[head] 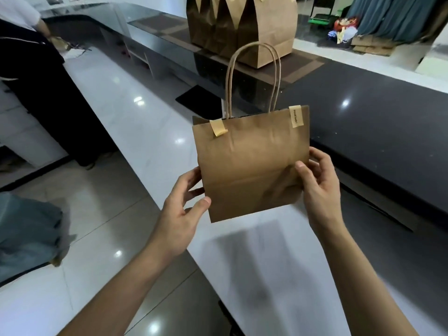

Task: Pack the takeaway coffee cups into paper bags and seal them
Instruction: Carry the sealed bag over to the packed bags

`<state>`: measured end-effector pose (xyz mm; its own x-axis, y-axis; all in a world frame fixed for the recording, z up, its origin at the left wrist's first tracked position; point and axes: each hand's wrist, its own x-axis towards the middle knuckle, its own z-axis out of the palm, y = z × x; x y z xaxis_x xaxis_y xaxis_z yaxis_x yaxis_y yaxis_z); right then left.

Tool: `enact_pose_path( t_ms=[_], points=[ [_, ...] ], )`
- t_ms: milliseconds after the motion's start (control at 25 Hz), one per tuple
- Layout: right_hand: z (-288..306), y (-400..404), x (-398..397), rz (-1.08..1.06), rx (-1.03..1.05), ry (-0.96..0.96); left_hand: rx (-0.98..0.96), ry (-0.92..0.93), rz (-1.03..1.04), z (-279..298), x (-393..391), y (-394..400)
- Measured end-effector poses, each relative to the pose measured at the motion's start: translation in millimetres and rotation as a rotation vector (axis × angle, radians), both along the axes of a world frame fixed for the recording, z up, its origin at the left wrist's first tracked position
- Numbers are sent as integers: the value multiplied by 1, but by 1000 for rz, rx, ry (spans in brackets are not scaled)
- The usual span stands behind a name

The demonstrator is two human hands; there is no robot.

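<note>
Both hands up now: the left hand (180, 210) and right hand (317, 187) clasp the small brown paper bag with twisted handles (252, 163) by its lower sides, above the white counter (116, 98). Two pale tape strips (296, 116) seal its mouth, so this one looks finished. Next, set it beside the sealed brown bags (242, 27) on the dark counter (375, 98); four or so there, hard to count.

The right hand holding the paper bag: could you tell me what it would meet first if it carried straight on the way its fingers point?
The right hand already grips the paper bag, fingers pointing left across it; beyond lies the left hand, though depth is uncertain.
</note>
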<state>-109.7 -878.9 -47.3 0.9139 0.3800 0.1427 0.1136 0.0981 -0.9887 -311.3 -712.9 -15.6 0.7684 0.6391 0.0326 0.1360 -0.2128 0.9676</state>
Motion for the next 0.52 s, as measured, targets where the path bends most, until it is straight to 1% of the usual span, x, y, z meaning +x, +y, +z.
enact_pose_path(
  t_ms=[240, 400, 520],
  points=[
    [19, 28, 29, 34, 42, -70, 73, -68, 36, 13, 25, 23],
    [37, 52, 43, 11, 53, -105, 120, -112, 21, 26, 45, 49],
    [50, 72, 57, -50, 68, -96, 150, -166, 1, 34, 65, 72]
  ],
)
